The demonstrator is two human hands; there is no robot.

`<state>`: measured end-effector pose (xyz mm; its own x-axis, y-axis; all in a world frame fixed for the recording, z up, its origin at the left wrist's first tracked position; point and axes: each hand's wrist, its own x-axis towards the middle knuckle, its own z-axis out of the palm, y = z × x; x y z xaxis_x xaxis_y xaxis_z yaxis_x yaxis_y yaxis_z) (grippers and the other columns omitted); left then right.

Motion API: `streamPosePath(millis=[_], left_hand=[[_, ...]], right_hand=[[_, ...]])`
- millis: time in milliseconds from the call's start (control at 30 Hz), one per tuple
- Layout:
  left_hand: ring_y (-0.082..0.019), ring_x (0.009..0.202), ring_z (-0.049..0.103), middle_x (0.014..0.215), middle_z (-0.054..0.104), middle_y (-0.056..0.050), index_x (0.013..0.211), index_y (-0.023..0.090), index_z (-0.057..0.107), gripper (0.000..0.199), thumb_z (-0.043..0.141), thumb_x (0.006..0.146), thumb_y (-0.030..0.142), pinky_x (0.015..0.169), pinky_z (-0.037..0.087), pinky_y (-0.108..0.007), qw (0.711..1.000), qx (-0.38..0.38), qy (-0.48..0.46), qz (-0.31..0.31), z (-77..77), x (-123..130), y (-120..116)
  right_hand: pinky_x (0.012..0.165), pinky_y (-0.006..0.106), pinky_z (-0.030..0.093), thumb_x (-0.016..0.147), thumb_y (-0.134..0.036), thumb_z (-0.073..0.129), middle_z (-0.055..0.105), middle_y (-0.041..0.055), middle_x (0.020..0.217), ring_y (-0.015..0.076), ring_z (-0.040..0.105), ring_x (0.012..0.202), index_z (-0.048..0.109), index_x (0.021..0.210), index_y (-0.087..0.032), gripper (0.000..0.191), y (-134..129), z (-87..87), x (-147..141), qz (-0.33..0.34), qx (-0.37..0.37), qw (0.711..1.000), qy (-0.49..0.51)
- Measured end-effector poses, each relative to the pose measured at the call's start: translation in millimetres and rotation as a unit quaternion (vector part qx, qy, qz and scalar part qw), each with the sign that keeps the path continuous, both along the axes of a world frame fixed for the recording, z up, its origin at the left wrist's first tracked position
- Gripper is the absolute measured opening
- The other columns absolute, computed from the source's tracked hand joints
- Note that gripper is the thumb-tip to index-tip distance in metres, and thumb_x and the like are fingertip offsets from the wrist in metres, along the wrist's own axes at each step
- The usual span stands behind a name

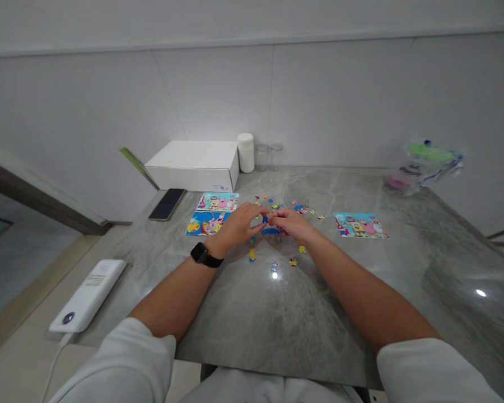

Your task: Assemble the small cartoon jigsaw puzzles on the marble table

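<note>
My left hand (242, 223) and my right hand (293, 223) meet over the middle of the table, fingertips almost touching. Thumb and fingers of the left are closed around a small blue jigsaw puzzle piece (265, 219). The right hand pinches at the same spot, its fingertips partly hiding what is between them. Just below the hands lies a blue patch of puzzle (271, 230). Loose pieces are scattered about: a yellow one (252, 255), a pale one (274, 266), a yellow and dark one (293, 262), and several in a cluster (302, 209) behind the right hand.
Cartoon picture cards lie at left (217, 201) and right (360, 225). A black phone (167, 204), a white box (193, 162), a white canister (246, 153) and two clear glasses (269, 157) stand behind. A white power bank (88, 296) and a plastic bag (424, 167) sit near the table edges.
</note>
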<state>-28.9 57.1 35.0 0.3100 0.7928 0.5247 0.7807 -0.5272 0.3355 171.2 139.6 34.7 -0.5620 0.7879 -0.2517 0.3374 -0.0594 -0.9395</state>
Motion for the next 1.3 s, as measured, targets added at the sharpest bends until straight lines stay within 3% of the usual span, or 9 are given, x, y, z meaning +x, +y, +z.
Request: streamPosePath(millis=[67,167,300,400,567,1133,1300], left_hand=[[-0.023,0.109,0.069,0.117,0.076,-0.008,0.122,0.021,0.068,0.027,0.070,0.095,0.021,0.101,0.055,-0.042,1.000,-0.006,-0.003,0.007,1.9,-1,0],[-0.022,0.104,0.070,0.114,0.077,-0.007,0.116,0.020,0.071,0.021,0.070,0.095,0.020,0.099,0.054,-0.040,0.999,-0.033,0.002,0.017,2.3,-6,2],[-0.020,0.094,0.070,0.106,0.078,-0.004,0.108,0.021,0.074,0.017,0.073,0.091,0.019,0.091,0.055,-0.035,0.990,-0.136,0.038,0.012,-4.4,-17,6],[-0.020,0.092,0.071,0.103,0.078,-0.003,0.107,0.022,0.076,0.019,0.074,0.089,0.018,0.089,0.054,-0.033,0.983,-0.177,0.048,0.002,-12.1,-19,8],[-0.022,0.093,0.072,0.100,0.079,-0.004,0.106,0.023,0.078,0.017,0.075,0.089,0.022,0.090,0.055,-0.035,0.983,-0.176,0.049,0.005,-18.8,-15,7],[-0.022,0.100,0.071,0.104,0.077,-0.005,0.101,0.024,0.082,0.013,0.073,0.092,0.021,0.093,0.055,-0.034,0.982,-0.162,0.092,-0.031,-18.6,-15,11],[-0.023,0.105,0.071,0.111,0.076,-0.006,0.107,0.024,0.081,0.016,0.071,0.094,0.023,0.096,0.055,-0.037,0.986,-0.146,0.080,0.002,-17.7,-21,10]], right_hand=[[0.051,0.023,0.037,0.081,-0.038,0.070,0.059,-0.0038,0.065,0.0123,0.049,0.058,0.072,0.084,-0.021,0.017,2,-1.2,1,0.009,0.021,1.000,-0.008],[0.059,0.025,0.042,0.085,-0.040,0.069,0.067,-0.0017,0.073,0.0134,0.054,0.063,0.074,0.087,-0.020,0.020,8,1.2,5,0.004,0.116,0.993,-0.035],[0.074,0.027,0.047,0.088,-0.033,0.070,0.075,0.0023,0.087,0.0159,0.063,0.078,0.076,0.093,-0.019,0.016,23,6.7,17,-0.032,0.233,0.968,-0.091],[0.076,0.028,0.049,0.089,-0.033,0.070,0.078,0.0042,0.093,0.0175,0.067,0.083,0.078,0.098,-0.018,0.018,32,8.6,25,-0.040,0.246,0.961,-0.117],[0.081,0.028,0.051,0.092,-0.030,0.067,0.081,0.0049,0.099,0.0185,0.069,0.088,0.079,0.101,-0.019,0.019,35,10.2,31,-0.026,0.256,0.956,-0.142],[0.079,0.027,0.049,0.095,-0.031,0.067,0.081,0.0059,0.101,0.0193,0.070,0.091,0.080,0.103,-0.019,0.020,33,24.3,36,-0.007,0.293,0.938,-0.182],[0.076,0.027,0.048,0.092,-0.027,0.069,0.081,0.0048,0.097,0.0184,0.071,0.086,0.081,0.100,-0.020,0.016,45,27.3,54,0.045,0.330,0.908,-0.255]])
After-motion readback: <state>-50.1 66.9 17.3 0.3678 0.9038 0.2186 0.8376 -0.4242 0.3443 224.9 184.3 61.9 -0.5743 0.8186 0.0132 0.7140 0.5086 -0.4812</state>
